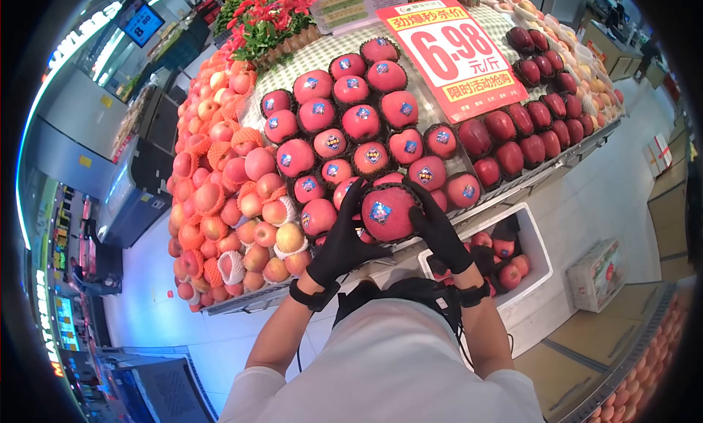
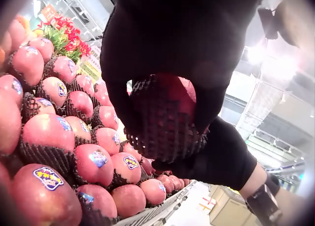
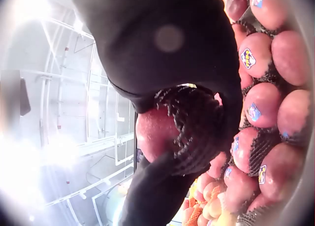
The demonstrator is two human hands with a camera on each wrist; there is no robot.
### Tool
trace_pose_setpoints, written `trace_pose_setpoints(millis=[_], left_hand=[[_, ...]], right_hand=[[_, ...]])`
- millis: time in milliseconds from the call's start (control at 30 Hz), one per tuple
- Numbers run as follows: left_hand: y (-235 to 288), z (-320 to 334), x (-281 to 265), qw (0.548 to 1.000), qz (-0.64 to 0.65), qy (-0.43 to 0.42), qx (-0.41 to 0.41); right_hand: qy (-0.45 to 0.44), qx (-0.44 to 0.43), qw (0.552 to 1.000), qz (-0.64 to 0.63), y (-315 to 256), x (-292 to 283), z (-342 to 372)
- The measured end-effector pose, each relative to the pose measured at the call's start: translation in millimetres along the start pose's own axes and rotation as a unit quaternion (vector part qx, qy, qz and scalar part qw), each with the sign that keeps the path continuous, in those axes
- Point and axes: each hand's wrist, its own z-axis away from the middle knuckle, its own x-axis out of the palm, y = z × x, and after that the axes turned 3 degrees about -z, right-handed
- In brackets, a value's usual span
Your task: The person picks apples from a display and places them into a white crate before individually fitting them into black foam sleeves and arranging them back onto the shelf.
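Note:
A large red apple (image 1: 389, 212) with a blue sticker sits between my two black-gloved hands, close over the front of the display. My left hand (image 1: 343, 241) grips its left side, and my right hand (image 1: 441, 236) grips the opposite side. In the left wrist view a black foam net (image 2: 165, 125) wraps the apple's lower part, and the fingers of my left hand (image 2: 172, 38) curve round it. Bare red skin of the apple (image 3: 153, 132) shows in the right wrist view, with my right hand (image 3: 167, 53) bent over it. The palms are mostly hidden.
Rows of stickered apples (image 1: 360, 121) in black nets lie ahead on a checkered cloth (image 1: 282, 75). Loose apples (image 1: 234, 170) pile up on the left; dark red apples (image 1: 510, 158) line the right. A price sign (image 1: 452, 57) stands behind. Below is a white foam box (image 1: 538, 258) holding apples.

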Motion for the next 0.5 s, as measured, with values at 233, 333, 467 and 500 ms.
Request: trace_pose_setpoints(millis=[233,333,467,500], left_hand=[[-14,6,10,0.987,-0.142,0.038,0.058],[-25,5,8,0.995,-0.084,0.043,0.024],[-24,7,11,0.997,0.008,0.071,-0.015],[-25,7,11,0.998,0.005,0.058,-0.009]], right_hand=[[-0.023,0.024,0.999,-0.016,19,-6,3],[-0.057,0.031,0.995,-0.071,8,-5,7],[-0.066,0.051,0.989,-0.119,-5,-6,15],[-0.049,0.079,0.984,-0.15,-9,-5,16]])
